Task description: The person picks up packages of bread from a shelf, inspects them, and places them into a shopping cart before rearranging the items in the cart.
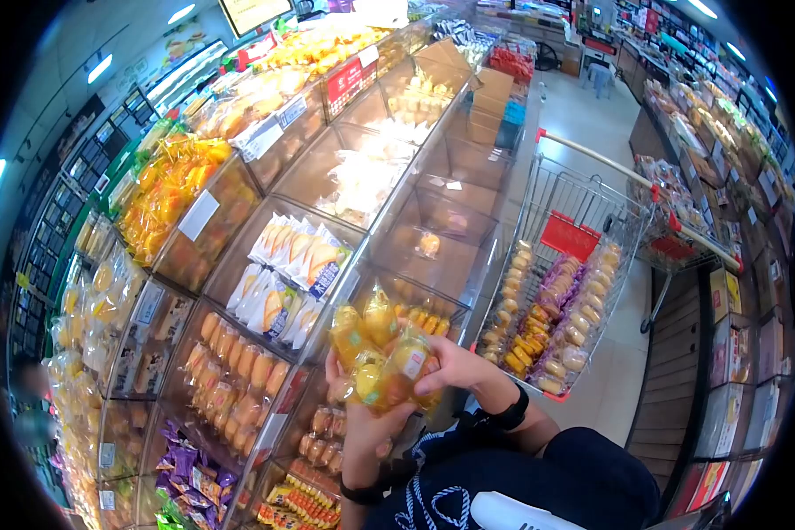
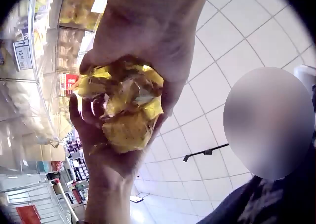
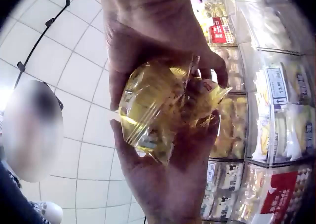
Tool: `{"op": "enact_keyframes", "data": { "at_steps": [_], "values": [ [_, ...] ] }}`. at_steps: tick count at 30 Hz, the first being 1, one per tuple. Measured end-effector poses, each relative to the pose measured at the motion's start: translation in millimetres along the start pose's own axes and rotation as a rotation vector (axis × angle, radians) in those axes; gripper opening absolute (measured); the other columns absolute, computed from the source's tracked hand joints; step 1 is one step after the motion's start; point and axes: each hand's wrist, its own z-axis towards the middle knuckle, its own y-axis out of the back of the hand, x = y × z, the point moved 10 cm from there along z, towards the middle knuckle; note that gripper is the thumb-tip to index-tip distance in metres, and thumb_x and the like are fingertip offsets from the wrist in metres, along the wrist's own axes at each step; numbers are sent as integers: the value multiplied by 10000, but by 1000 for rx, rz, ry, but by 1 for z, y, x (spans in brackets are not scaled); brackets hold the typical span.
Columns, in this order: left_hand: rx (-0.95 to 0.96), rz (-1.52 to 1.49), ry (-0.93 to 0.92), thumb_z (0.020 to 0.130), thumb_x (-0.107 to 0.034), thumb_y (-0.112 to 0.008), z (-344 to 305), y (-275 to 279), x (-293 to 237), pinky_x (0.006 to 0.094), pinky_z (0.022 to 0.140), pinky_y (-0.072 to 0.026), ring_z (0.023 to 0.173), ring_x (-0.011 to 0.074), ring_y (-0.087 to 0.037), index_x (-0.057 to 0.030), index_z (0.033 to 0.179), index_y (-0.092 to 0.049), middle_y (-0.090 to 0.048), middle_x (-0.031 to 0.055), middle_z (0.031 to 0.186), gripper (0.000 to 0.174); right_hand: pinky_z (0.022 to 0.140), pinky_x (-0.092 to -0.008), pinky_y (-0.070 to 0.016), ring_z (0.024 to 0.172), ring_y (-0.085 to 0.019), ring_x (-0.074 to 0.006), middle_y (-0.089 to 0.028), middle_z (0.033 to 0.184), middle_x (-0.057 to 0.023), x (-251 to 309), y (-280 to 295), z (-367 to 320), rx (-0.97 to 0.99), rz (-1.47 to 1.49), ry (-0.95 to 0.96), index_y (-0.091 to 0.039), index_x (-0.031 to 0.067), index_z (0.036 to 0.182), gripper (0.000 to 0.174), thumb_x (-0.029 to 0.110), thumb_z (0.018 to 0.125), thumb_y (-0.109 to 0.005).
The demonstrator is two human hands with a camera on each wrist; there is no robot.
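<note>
Both hands hold a cluster of yellow clear-wrapped packaged cakes (image 1: pixel 375 375) in front of the body, over the shelf edge. My left hand (image 1: pixel 375 422) cups them from below and the left, its fingertips showing at their far side. My right hand (image 1: pixel 455 364) grips the cluster from the right, thumb against the wrapping. In the left wrist view, shiny yellow packs (image 2: pixel 129 130) fill the space between the left hand (image 2: pixel 145 36) and the right hand (image 2: pixel 111 152). Crinkled wrapping (image 3: pixel 153 105) shows between the two palms in the right wrist view.
Slanted shelf bins hold white bread packs (image 1: pixel 300 256), wrapped long buns (image 1: pixel 234 362) and purple snack bags (image 1: pixel 194 473). A lower bin with small yellow packs (image 1: pixel 428 318) lies just behind the hands. To the right stands a shopping cart (image 1: pixel 548 185) with rows of packaged buns (image 1: pixel 579 327).
</note>
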Motion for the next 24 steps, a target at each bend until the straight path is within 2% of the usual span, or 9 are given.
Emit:
{"op": "enact_keyframes", "data": {
  "at_steps": [2,4,6,10,14,16,19,22,24],
  "values": [
    [60,-107,177,666,-56,-692,-4,-9,9,303,908,-379,1054,204,-471,-37,1319,-129,-431,113,1157,863,960,-275,-290,1124,-362,-145,-398,1241,-79,2,2,-2,9,-3,18,-98,10,1373,977,159,658,-747],
    [98,-34,315,648,-45,-701,-7,-4,30,298,887,-396,1031,205,-489,-50,1329,-85,-449,111,1143,919,958,-275,-295,1123,-360,-148,-391,1244,-83,0,6,-3,38,-48,51,-84,7,1374,984,156,660,-745],
    [128,23,342,634,-39,-709,-7,-2,45,299,877,-406,1020,209,-498,-61,1335,-32,-448,113,1149,975,957,-285,-302,1127,-362,-158,-385,1250,-92,-1,9,-6,55,-68,28,-78,5,1373,982,153,665,-742],
    [102,-12,139,619,-58,-724,11,-24,18,324,898,-391,1054,229,-475,-70,1343,10,-400,122,1207,1031,891,-276,-369,1055,-429,-154,-441,1186,-92,3,19,-13,49,-96,44,-110,9,1371,934,144,682,-727],
    [88,-5,-59,584,-92,-750,29,-39,-4,356,937,-356,1121,248,-415,-69,1350,-3,-327,131,1268,1070,693,-224,-431,841,-493,-95,-511,1019,-40,6,25,-16,57,-8,-14,-160,47,1370,880,122,690,-713],
    [72,4,-12,565,-95,-757,33,-41,3,367,945,-348,1143,249,-389,-70,1351,-3,-298,130,1284,1090,598,-205,-430,752,-490,-68,-520,948,-13,7,31,-18,33,23,-53,-179,66,1369,864,107,688,-709],
    [60,14,-28,548,-93,-761,40,-46,7,372,954,-337,1158,250,-367,-69,1352,-9,-264,127,1301,1101,565,-216,-433,702,-500,-84,-528,920,-16,10,46,-19,-83,53,26,-196,83,1370,850,84,687,-701],
    [43,90,-83,548,-108,-763,45,-48,14,371,960,-326,1164,251,-352,-67,1353,-21,-245,125,1308,1096,598,-216,-437,730,-507,-90,-539,939,-26,8,57,-26,-139,84,-76,-209,75,1367,850,103,684,-715],
    [23,120,-102,553,-127,-763,48,-49,20,370,965,-319,1169,250,-342,-66,1354,-29,-240,124,1309,1088,613,-218,-440,754,-510,-98,-543,950,-35,10,73,-29,-234,-49,-23,-198,75,1370,872,125,680,-728]
  ]
}}
